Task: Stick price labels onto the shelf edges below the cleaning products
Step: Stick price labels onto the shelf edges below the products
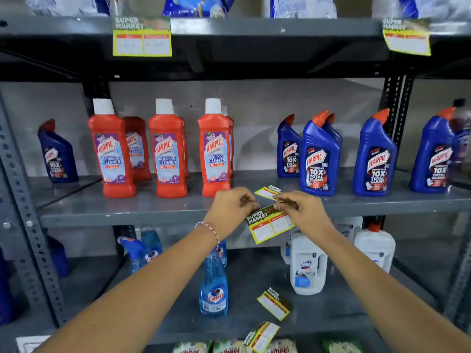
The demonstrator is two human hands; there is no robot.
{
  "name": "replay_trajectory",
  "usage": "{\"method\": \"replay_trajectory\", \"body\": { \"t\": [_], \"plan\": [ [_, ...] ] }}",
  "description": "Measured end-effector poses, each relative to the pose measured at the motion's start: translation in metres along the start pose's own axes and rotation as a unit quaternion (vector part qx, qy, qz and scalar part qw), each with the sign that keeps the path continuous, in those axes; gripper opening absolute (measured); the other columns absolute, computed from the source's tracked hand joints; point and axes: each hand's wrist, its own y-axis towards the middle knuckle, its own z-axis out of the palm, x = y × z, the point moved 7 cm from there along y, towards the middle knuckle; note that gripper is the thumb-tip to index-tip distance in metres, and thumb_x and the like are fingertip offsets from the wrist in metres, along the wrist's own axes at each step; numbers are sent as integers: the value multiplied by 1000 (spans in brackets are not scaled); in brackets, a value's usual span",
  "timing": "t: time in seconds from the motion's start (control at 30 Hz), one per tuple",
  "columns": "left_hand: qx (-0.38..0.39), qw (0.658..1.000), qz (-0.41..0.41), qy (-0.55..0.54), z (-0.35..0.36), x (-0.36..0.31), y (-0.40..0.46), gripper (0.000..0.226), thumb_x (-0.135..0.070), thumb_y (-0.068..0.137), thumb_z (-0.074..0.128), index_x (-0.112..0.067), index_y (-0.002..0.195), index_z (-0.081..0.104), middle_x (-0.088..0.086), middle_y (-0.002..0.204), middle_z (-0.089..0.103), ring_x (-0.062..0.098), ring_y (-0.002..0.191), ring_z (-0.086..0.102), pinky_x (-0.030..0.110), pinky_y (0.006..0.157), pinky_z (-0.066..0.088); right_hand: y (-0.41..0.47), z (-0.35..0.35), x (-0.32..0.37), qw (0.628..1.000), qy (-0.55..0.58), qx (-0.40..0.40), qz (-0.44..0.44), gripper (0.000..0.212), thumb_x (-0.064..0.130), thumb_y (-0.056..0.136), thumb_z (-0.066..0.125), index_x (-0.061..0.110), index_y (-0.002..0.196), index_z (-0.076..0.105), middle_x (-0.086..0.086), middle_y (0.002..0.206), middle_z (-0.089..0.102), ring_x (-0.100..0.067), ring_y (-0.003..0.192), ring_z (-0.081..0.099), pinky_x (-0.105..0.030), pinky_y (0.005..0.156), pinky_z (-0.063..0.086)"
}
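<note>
A yellow-bordered price label (269, 225) hangs tilted against the front edge of the middle grey shelf (127, 215). My left hand (233, 203) pinches its top left corner. My right hand (298, 207) grips its top right part. Another label (267, 191) lies flat on the shelf just behind my fingers. Red Harpic bathroom cleaner bottles (215, 151) stand to the left on this shelf, blue Harpic bottles (319, 155) to the right. Two labels (142, 38) (407, 38) hang stuck on the top shelf edge.
On the lower shelf lie two loose labels (274, 303) (260, 335), next to a blue Colin spray bottle (213, 284) and white Domex bottles (308, 266). A perforated grey upright (28, 220) stands at the left. Green detergent packs (229, 347) sit at the bottom.
</note>
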Motion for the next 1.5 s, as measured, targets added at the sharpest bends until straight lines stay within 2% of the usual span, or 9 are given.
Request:
{"method": "replay_trajectory", "body": {
  "t": [0.23,0.4,0.57,0.7,0.77,0.93,1.13,1.33,1.5],
  "plan": [
    [32,997,41,63,20,-3,0,19,-8,73,78,-14,91,78,2,78,68,13,71,58,25,66,47,3,14,6,996,-68,2,-49,22,6,76,77,13,97,78,-6,97,70,-21,96,60,-31,85,46],
    [20,997,62,53,19,-1,-3,19,-11,75,78,-16,93,78,2,81,70,10,72,56,19,66,44,3,14,6,998,-45,-13,-29,16,5,78,75,13,92,79,5,90,64,-13,91,58,-8,77,39],
    [18,998,51,32,18,1,-9,12,-15,74,80,-15,86,80,0,78,68,10,73,57,18,67,42,1,14,9,999,-22,46,14,13,6,80,75,17,85,78,17,81,61,-2,83,57,-5,71,39],
    [50,999,-18,-11,3,8,-24,10,-17,80,76,-19,89,79,-18,70,66,-10,62,58,2,61,40,-6,17,23,995,44,80,41,12,9,81,74,18,87,79,14,80,70,7,76,62,-5,68,45],
    [26,998,-49,-14,-20,17,-36,8,-17,80,76,-20,86,80,-20,67,66,-17,57,57,-1,59,39,-11,31,36,992,96,63,44,14,10,81,75,23,86,78,7,83,75,0,78,68,-12,72,51],
    [-18,987,-155,-30,-90,67,-67,1,-18,76,80,-18,76,79,-14,60,69,-5,45,57,6,48,44,-15,108,71,980,182,64,56,18,16,81,77,33,82,77,5,84,78,-13,82,73,-38,80,59],
    [-111,959,-253,-60,-159,130,-93,11,-18,70,85,-14,66,76,1,52,71,11,38,58,22,46,52,-7,181,118,992,118,5,37,14,28,76,79,34,88,73,11,79,76,-4,75,70,-36,72,58],
    [-126,954,-265,-65,-187,155,-90,18,-20,70,86,-7,70,74,10,59,72,10,37,60,16,39,49,2,212,143,998,45,-42,30,10,29,81,72,29,92,74,11,81,77,-13,77,70,-40,71,58],
    [-123,953,-267,-67,-189,167,-84,18,-18,71,84,-4,70,72,2,52,67,4,32,56,14,37,46,5,217,149,997,5,-61,40,11,26,84,71,25,94,75,7,83,77,-15,77,69,-38,69,57]
  ]
}}
